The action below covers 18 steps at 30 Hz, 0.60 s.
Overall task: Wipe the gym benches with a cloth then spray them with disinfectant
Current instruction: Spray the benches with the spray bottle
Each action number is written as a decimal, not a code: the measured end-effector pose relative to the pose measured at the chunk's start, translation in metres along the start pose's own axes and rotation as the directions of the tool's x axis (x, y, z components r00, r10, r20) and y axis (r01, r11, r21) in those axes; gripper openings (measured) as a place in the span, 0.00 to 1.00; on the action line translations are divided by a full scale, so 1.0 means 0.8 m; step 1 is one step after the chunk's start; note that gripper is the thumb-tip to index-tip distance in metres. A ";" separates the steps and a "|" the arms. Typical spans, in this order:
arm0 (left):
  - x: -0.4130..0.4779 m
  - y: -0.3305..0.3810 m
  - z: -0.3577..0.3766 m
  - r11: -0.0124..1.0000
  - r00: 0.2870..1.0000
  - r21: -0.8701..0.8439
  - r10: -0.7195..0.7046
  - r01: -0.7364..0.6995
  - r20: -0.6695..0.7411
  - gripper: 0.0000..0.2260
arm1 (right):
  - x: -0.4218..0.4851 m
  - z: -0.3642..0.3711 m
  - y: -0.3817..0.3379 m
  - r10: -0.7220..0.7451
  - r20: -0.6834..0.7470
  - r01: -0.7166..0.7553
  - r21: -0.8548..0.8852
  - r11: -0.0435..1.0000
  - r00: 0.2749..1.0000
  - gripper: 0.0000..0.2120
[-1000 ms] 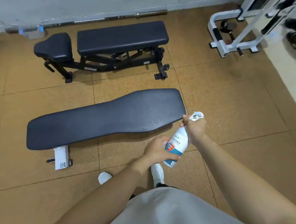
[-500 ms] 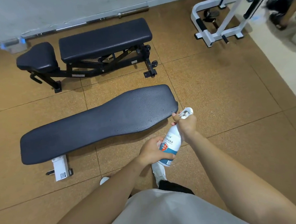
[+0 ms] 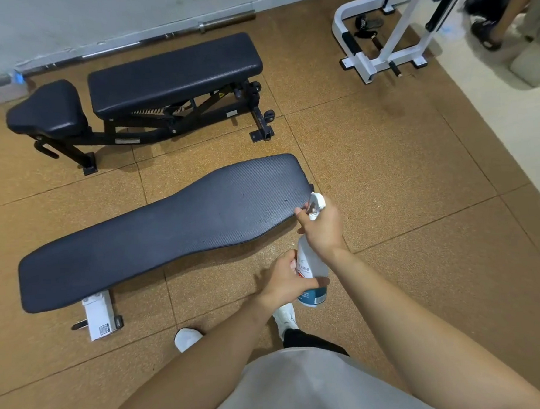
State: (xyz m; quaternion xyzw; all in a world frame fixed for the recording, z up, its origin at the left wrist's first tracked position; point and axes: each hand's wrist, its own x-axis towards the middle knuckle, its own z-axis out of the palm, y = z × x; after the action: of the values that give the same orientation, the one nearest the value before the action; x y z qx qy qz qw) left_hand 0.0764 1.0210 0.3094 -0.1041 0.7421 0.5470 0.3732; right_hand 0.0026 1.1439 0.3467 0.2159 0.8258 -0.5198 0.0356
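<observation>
Spray bottle [image 3: 310,265] is more upright than 0.5 s ago; both hands kept their hold. Right hand [image 3: 324,229] is curled round the neck with a finger at the trigger. Left hand [image 3: 283,282] is wrapped round the lower body. One bottle, its nozzle at the right end of the near bench [image 3: 169,235]. Two benches; the far bench [image 3: 175,74] is by the wall. Dark specks on the near pad's right end.

Tan tiled floor [image 3: 387,172]
Standing on it: flat bench [image 3: 156,233], adjustable bench [image 3: 172,74]; barbell [image 3: 170,36] along the wall [image 3: 92,13].
</observation>
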 end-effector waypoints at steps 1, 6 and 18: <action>0.001 0.001 0.006 1.000 1.000 -0.019 0.006 -0.006 0.008 0.29 | -0.001 -0.002 0.003 0.003 -0.020 -0.004 -0.037 0.999 1.000 0.12; 0.003 -0.001 0.030 0.998 0.999 -0.064 0.005 -0.002 0.047 0.28 | -0.004 -0.024 0.016 0.005 0.004 -0.004 -0.124 0.992 1.000 0.13; -0.031 -0.074 -0.014 0.983 0.993 -0.181 -0.042 0.021 -0.112 0.29 | -0.058 0.057 -0.008 -0.098 0.281 0.183 -0.295 0.938 0.955 0.13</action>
State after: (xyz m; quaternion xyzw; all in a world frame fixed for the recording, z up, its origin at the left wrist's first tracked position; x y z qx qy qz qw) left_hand 0.1224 0.9826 0.2844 -0.1804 0.7083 0.5988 0.3274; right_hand 0.0346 1.0870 0.3442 0.0767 0.9000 -0.4051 0.1414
